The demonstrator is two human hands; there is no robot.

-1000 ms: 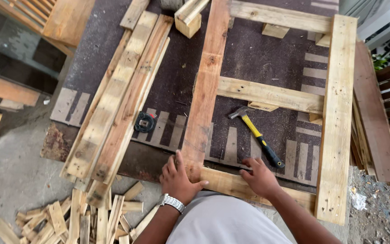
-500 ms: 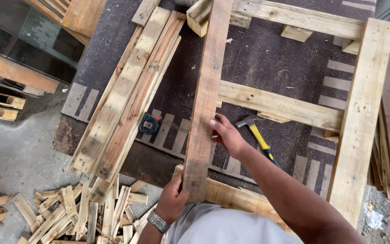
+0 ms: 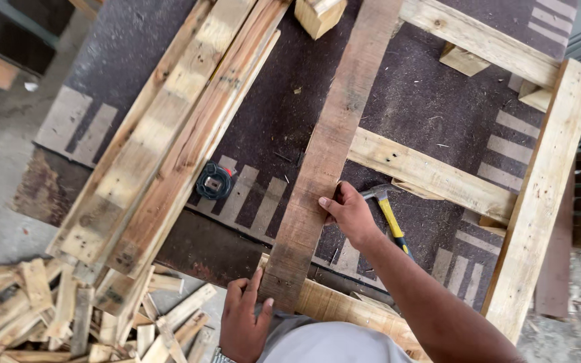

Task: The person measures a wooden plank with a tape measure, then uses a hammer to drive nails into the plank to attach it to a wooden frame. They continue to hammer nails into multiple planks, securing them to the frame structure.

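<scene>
Plank: long weathered brown wooden plank (image 3: 327,151), lying across the pale pallet frame (image 3: 539,202) on the desk.
Left hand (image 3: 245,321): gripping its near end.
Right hand (image 3: 348,212): fingers pressing its right edge.
Nearby: yellow-handled hammer (image 3: 390,218) (just beside right hand).
Risk: splinters; plank may slip askew under uneven pressure.

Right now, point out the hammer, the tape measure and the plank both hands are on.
hammer (image 3: 390,216): head view, on its yellow handle.
tape measure (image 3: 214,182): head view, on its round black case.
plank (image 3: 334,134): head view, on its bare middle face.

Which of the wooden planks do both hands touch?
The long darker plank down the middle: left hand at its near end, right hand on its edge. The stacked planks lie untouched.
</scene>
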